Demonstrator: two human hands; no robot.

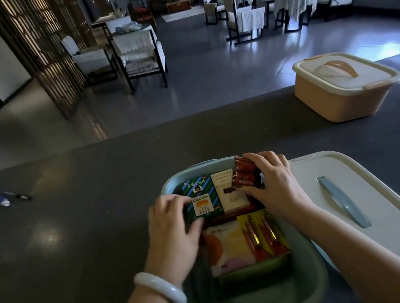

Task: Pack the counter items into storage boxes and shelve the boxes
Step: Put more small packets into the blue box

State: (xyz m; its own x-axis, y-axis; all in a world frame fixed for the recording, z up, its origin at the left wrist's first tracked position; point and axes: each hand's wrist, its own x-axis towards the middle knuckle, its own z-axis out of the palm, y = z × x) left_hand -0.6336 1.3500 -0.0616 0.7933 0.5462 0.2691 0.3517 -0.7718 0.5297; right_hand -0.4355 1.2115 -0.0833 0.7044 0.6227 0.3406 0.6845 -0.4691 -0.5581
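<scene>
1. A grey-green box (257, 297) is seen open on the dark counter (78, 251), at 6 o'clock in the view.
2. A pack of red batteries (246, 175) is gripped by the right hand (276, 186) at the box's far right corner, at 12 o'clock from the box's middle; the fingers are curled over the pack's top and the thumb is pressed to its near side.
3. A green striped carton (202, 196) is held by the left hand (171, 225) at the box's far left; the fingers are curled on its left edge and the thumb lies under its near edge.
4. A white carton (230, 194) is seen between the striped carton and the batteries, touching both.
5. Nearer in the box, a pastel pack (227, 247) and a yellow battery card (264, 233) lie side by side.
6. A white bangle (159, 289) is worn on the left wrist.
7. A white lid (361, 203) with a blue handle lies on the counter just beside the box, at 3 o'clock from it.
8. A closed peach box (344, 90) stands well apart, at 1 o'clock.
9. A small tube (0, 199) and a dark pen (23, 197) lie at 10 o'clock on the counter.
</scene>
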